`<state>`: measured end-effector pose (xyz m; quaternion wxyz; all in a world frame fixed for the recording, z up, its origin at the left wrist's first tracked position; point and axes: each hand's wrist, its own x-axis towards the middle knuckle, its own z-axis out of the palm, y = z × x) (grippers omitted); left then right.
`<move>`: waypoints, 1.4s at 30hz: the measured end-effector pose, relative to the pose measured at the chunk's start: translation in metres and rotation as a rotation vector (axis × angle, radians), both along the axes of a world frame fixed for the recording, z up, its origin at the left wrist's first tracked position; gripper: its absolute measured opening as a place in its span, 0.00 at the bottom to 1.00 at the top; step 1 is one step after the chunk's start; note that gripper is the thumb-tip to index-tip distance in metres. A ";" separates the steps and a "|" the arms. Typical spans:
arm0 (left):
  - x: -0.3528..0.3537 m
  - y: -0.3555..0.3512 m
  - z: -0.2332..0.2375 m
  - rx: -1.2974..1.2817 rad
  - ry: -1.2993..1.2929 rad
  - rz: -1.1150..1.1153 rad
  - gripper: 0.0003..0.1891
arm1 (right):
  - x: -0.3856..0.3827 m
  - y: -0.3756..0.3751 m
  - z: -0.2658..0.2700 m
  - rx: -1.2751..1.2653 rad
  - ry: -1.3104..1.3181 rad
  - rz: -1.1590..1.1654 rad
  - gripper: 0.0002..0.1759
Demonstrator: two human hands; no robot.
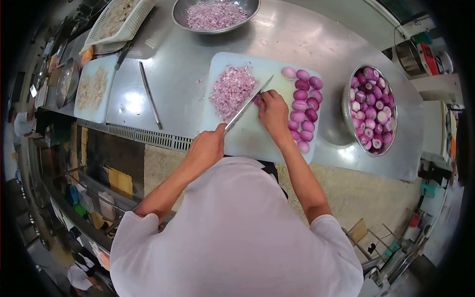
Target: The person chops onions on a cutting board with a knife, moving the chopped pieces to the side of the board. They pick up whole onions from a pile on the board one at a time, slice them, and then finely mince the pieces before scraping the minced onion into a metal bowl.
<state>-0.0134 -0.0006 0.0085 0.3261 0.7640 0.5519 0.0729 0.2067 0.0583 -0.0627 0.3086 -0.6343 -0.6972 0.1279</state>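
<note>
My left hand (204, 148) is closed around the handle of a kitchen knife (246, 106), its blade slanting up and right across the white cutting board (247, 140). Fingertips of my right hand (273, 115) press on a small piece of red onion (257, 100) beside the blade; the hand mostly hides it. To the left of the knife lies a heap of chopped red onion (231, 93). Peeled onion halves (299, 105) line the board's right side in two columns.
A steel bowl (348, 119) of peeled onions stands at right. Behind the board is a bowl (213, 30) with chopped onion. At left are a metal rod (150, 95), a second board (112, 74) with pale pieces, and a white basket (140, 19).
</note>
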 end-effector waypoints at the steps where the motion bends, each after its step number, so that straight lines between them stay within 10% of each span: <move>1: -0.001 -0.001 0.000 0.024 -0.037 -0.005 0.10 | -0.002 0.001 -0.001 0.022 0.020 -0.012 0.07; 42: 0.001 0.002 -0.002 -0.004 0.006 -0.117 0.10 | 0.001 -0.021 -0.017 0.108 0.241 -0.125 0.03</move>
